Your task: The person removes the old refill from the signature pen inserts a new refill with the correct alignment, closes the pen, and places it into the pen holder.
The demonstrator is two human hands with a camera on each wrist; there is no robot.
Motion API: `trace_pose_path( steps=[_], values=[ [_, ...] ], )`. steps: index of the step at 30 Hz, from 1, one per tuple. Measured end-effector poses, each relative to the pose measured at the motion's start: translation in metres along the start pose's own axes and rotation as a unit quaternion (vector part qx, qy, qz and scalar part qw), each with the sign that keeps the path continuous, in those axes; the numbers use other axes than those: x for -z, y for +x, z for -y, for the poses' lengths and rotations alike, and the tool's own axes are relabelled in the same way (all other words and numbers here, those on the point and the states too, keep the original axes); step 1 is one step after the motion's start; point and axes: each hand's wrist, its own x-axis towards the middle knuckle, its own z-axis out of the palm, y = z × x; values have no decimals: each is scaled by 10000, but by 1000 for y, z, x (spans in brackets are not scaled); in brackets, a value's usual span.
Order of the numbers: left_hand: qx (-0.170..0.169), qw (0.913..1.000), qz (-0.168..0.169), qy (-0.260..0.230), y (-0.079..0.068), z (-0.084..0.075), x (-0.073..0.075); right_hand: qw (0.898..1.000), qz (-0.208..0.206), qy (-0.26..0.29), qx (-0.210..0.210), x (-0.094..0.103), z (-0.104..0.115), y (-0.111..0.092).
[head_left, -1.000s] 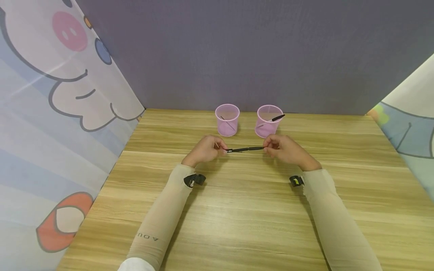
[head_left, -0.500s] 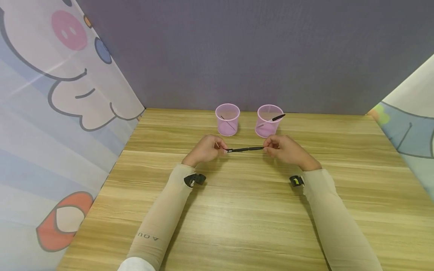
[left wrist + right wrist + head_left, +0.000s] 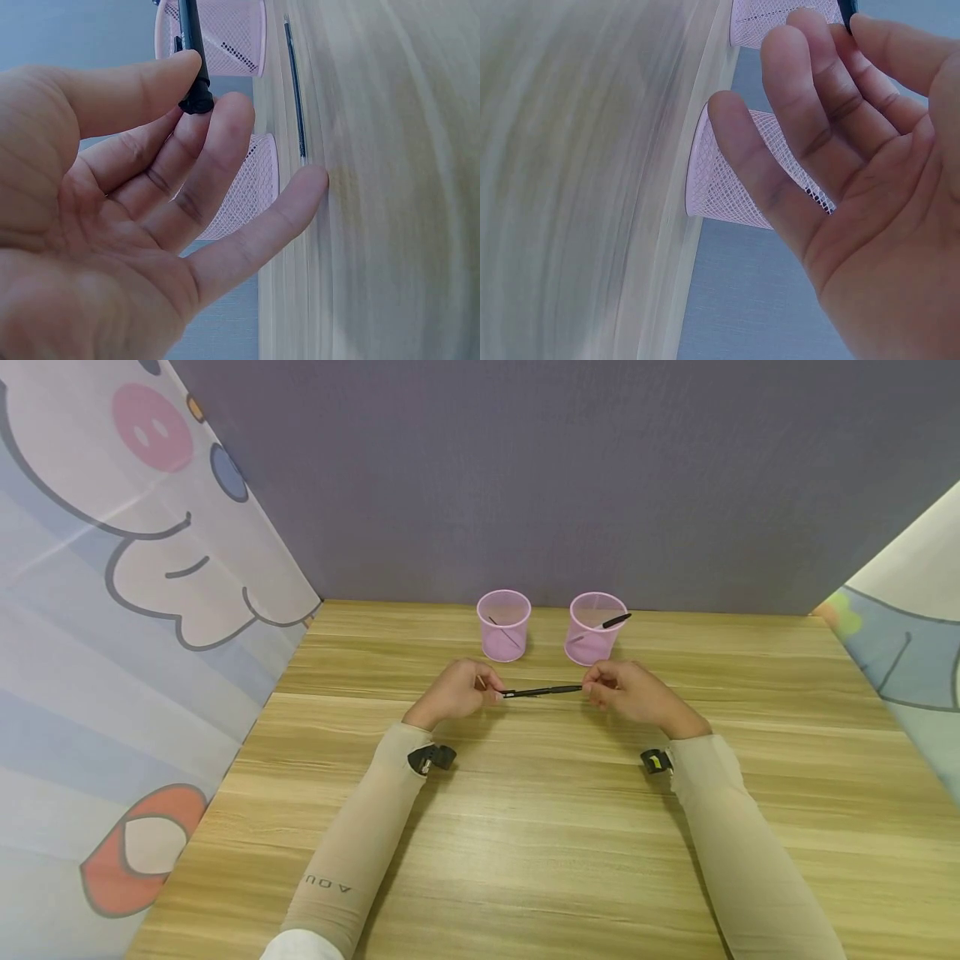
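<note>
A black pen [image 3: 542, 691] is held level just above the table, between both hands. My left hand [image 3: 461, 693] pinches its clip end between thumb and fingers, and the left wrist view shows the clip on the pen [image 3: 192, 56]. My right hand [image 3: 626, 693] pinches the opposite, tapered end; only a bit of that pen end [image 3: 847, 13] shows in the right wrist view. Below the pen, a thin dark pen refill [image 3: 295, 90] lies on the table, near the left little finger. From the head the pen nearly covers this refill.
Two pink mesh pen cups stand behind the hands by the grey back wall [image 3: 562, 485]. A thin dark stick leans inside the left cup [image 3: 504, 647]. From the right cup [image 3: 585, 649] sticks a black-ended pen [image 3: 617, 620]. The wooden table [image 3: 540, 827] spreads towards the person.
</note>
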Motion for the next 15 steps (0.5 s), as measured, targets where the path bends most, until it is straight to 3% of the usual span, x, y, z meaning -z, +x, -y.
trace_pose_path(
  steps=[15],
  values=[
    [65, 10000, 17, 59, 0, 0, 0, 9999, 2, -105, -24, -1, 3, -1]
  ],
)
